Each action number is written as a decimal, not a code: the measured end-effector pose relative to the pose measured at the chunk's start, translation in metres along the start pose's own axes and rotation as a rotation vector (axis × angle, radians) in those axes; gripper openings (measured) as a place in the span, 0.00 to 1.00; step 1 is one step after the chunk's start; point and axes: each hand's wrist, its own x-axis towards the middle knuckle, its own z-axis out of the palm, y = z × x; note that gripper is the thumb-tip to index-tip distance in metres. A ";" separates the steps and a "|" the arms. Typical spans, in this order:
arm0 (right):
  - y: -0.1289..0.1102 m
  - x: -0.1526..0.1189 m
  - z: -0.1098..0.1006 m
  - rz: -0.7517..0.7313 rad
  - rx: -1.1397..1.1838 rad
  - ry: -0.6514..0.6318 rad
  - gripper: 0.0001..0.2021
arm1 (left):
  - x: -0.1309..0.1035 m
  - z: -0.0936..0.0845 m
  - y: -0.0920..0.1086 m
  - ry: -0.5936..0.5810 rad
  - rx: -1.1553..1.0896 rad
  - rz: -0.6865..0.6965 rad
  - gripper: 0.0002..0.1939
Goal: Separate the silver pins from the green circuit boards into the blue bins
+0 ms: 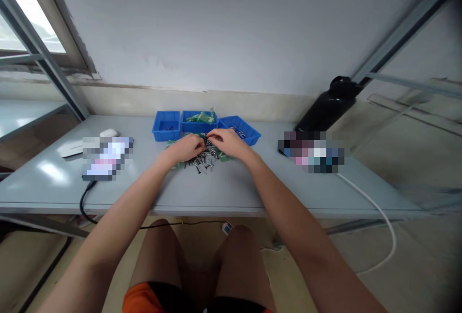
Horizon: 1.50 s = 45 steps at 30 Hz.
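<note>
A heap of screws [200, 161], some dark and some silvery, lies on the table with green plastic film [225, 157] around and under it. My left hand [186, 148] rests at the heap's left side, fingers curled together; what they hold is hidden. From the right, my right hand [229, 141] reaches over the heap with thumb and fingers pinched, and anything between them is too small to name. Just behind stand three blue bins: the left bin [166, 134] has a few dark pieces, the middle bin [199, 127] green plastic, the right bin [254, 136] silvery screws.
On the left of the grey table [216, 192] lie a lit phone [110, 159] with a black cable and a white rounded case [109, 133]. A black bottle [327, 108] and another blurred device [317, 154] with a white cable [382, 212] are on the right.
</note>
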 end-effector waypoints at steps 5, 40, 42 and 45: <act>-0.002 -0.001 0.000 -0.017 -0.004 -0.049 0.09 | -0.002 -0.004 0.004 0.141 -0.038 -0.125 0.12; -0.002 0.002 -0.004 0.005 0.083 0.151 0.08 | -0.001 -0.012 0.006 0.397 -0.175 -0.104 0.10; 0.001 0.002 -0.004 0.010 0.053 0.126 0.09 | -0.001 -0.013 0.007 0.439 -0.210 -0.111 0.10; 0.003 0.003 -0.002 -0.020 0.032 0.093 0.09 | 0.000 -0.013 0.007 0.450 -0.189 -0.113 0.10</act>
